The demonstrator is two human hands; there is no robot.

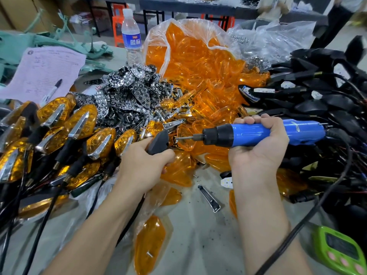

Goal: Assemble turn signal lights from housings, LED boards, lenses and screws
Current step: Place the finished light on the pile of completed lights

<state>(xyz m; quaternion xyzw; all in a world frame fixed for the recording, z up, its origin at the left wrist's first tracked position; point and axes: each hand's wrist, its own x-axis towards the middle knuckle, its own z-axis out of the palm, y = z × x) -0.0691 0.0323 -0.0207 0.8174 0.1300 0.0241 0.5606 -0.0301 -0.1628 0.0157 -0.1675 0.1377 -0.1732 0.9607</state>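
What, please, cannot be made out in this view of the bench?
Head view, screw on the bit of the screwdriver in the right hand: too small to tell where it meets the housing.
Head view, inside of the housing: turned away and partly covered by the left hand.
Head view, writing on the pink form: too small.
Head view, green timer: cut off by the lower right edge.

Position: one wide-angle camera on the person's head
Direction: forward and down onto the table (198,225)
Nearness: close; left hand (143,161) and right hand (258,153) sit mid-frame, forearms entering from the bottom edge
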